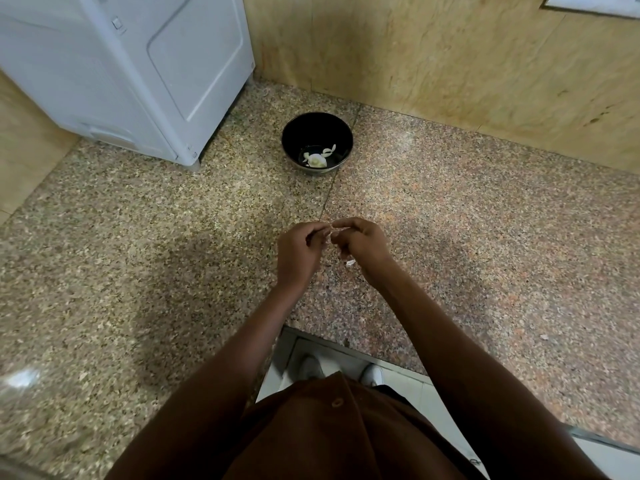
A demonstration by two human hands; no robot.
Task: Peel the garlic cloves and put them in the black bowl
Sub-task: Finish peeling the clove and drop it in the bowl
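A garlic clove [329, 233], mostly hidden, was pinched between both hands above the speckled counter [138, 254]. The left hand [299, 252] and right hand [360, 244] met fingertip to fingertip, fingers curled around it. A peel scrap [349, 262] showed below the right hand. Farther off, the black bowl [317, 142] held peeled cloves [317, 160], right of a white appliance [138, 74].

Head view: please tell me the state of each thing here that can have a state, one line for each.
Black bowl: upright on the counter, with a few pale garlic pieces inside.
Garlic clove: pinched between both hands above the counter, mostly hidden.
Left hand: fingers curled, pinching the clove.
Right hand: fingers curled, pinching the clove.
Scrap of peel: below the right hand.
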